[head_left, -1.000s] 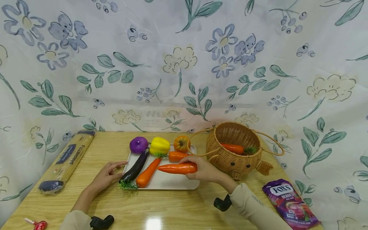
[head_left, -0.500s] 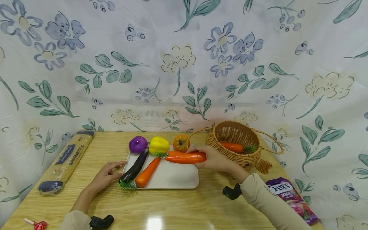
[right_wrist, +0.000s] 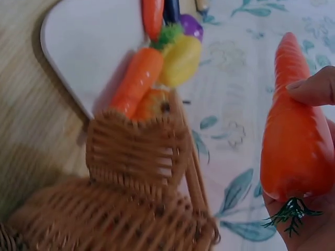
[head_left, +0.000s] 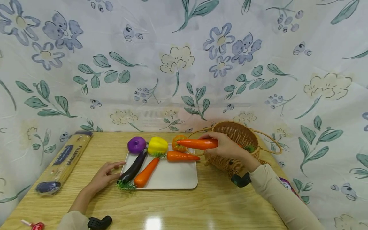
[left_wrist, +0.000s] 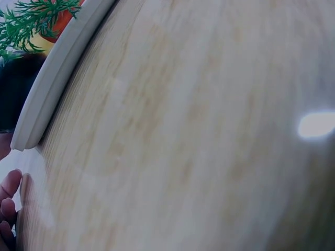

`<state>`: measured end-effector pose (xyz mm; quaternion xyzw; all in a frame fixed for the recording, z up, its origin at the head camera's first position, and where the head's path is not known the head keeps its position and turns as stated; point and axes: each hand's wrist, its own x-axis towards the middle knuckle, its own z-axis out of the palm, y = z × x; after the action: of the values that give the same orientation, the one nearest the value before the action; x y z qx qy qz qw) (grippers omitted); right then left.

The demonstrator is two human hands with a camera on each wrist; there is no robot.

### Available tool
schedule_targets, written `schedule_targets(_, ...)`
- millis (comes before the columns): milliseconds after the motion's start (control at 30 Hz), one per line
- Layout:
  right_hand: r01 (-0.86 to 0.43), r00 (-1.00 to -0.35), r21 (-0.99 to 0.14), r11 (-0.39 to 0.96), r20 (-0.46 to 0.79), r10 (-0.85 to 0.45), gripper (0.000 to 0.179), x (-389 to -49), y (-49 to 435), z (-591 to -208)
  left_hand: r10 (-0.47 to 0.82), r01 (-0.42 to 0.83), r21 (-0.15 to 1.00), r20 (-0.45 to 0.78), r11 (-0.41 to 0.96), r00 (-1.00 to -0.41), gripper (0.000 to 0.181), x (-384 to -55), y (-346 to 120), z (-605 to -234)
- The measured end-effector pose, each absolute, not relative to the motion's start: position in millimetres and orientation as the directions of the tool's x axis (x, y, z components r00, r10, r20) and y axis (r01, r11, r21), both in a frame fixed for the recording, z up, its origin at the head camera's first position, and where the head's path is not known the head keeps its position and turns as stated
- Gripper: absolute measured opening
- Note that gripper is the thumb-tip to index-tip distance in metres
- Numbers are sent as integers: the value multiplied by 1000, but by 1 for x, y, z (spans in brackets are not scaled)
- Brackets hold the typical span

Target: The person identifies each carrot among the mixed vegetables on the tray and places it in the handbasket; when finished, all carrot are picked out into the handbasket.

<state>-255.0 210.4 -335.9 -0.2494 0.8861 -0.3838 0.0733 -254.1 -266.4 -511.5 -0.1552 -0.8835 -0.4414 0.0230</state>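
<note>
My right hand [head_left: 228, 147] grips a toy carrot [head_left: 201, 143] by its thick end, raised beside the wicker basket [head_left: 218, 166] with its tip pointing left. In the right wrist view, the thumb presses on this carrot [right_wrist: 296, 136] and its green tuft shows below. My left hand [head_left: 104, 177] touches the left edge of a white tray [head_left: 178, 179] with relaxed fingers, near a toy eggplant [head_left: 133, 167]. On the tray lie two more carrots, one slanted [head_left: 146, 174] and one lengthwise [head_left: 182, 156]. A yellow bell pepper [head_left: 158, 146], purple vegetable [head_left: 136, 145] and orange pumpkin [head_left: 179, 142] line its back edge.
Inside the basket a green tuft [head_left: 250, 148] shows past my right hand. A spaghetti pack [head_left: 64, 163] lies at the left. A red lollipop [head_left: 37, 226] is at the front left corner. My right sleeve mostly covers a purple candy bag [head_left: 287, 184].
My right hand has lifted the carrot from over the tray, up and rightwards to the basket. The lengthwise carrot on the tray is now uncovered. My left hand stays at the tray edge.
</note>
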Motion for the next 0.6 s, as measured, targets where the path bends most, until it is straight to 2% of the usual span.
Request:
schedule_targets(267,-387,-875,-694,607,69,-480,45,-266,228,-334,252,249,783,122,570,-960,45,-252,-270,-514)
schedule_targets(600,-388,-889,-625,677,62,-453,42,-273,254,-329,261,291,773,168,564,-951,43,-253,-271,-520)
